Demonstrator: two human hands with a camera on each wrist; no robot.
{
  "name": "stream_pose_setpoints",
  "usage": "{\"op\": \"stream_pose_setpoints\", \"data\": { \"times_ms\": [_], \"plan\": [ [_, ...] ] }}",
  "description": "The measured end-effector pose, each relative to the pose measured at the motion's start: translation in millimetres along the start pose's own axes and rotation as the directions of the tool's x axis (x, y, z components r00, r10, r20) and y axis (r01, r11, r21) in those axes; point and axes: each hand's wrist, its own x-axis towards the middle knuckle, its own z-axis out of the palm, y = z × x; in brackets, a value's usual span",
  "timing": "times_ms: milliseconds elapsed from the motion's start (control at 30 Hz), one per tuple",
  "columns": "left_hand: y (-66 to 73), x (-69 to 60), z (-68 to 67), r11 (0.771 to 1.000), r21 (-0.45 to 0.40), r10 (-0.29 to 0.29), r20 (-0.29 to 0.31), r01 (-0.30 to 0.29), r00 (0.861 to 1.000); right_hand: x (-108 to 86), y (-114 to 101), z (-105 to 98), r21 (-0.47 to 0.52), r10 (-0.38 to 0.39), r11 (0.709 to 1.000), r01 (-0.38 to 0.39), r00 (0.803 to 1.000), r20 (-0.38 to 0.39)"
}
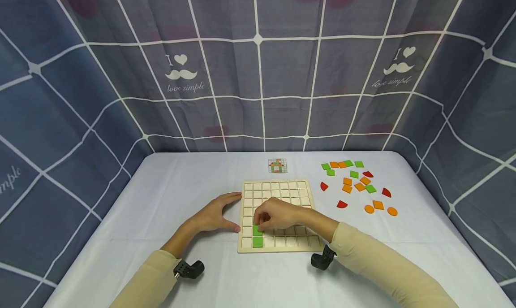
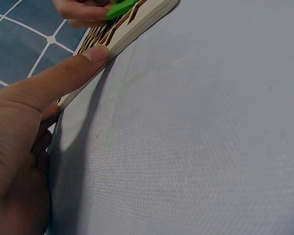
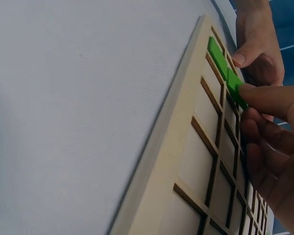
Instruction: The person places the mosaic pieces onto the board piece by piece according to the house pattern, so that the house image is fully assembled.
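Observation:
A wooden grid board lies flat on the table. My left hand rests at its left edge, fingers spread and fairly straight; in the left wrist view the thumb touches the board's side. Over the board's lower left part, my right hand pinches a green square tile at a grid cell, its thumb on the tile's face. Directly nearer to the board's front edge, another green square tile sits in a cell. Whether the pinched tile lies fully inside its cell cannot be told.
Right of the board lie loose flat pieces: green tiles, orange tiles, orange discs and red rounded wedges. A small pattern card lies behind the board. A dark checked curtain surrounds the white-covered table.

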Motion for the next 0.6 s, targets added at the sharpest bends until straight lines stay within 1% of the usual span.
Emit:
{"op": "stream_pose_setpoints", "data": {
  "times_ms": [100, 300, 500, 600],
  "plan": [
    [0.5, -0.1, -0.3, 1.000, -0.003, 0.002, -0.001, -0.002, 1.000, 0.2, 0, 1, -0.036, -0.016, 0.999, 0.017, 1.000, 0.001],
    [0.4, -0.6, -0.2, 1.000, -0.007, 0.000, -0.001, 0.000, 1.000, -1.0, 0, 0, -0.053, -0.002, 0.999, 0.002, 1.000, 0.003],
    [0.7, -1.0, -0.5, 1.000, -0.013, 0.008, -0.001, -0.008, 1.000, -7.3, -2, -6, -0.010, 0.023, 1.000, -0.023, 1.000, -0.001],
    [0.7, -0.6, -0.3, 1.000, -0.014, 0.015, -0.001, -0.015, 1.000, -12.3, 0, -12, 0.002, 0.025, 1.000, -0.025, 1.000, -0.016]
  ]
}}
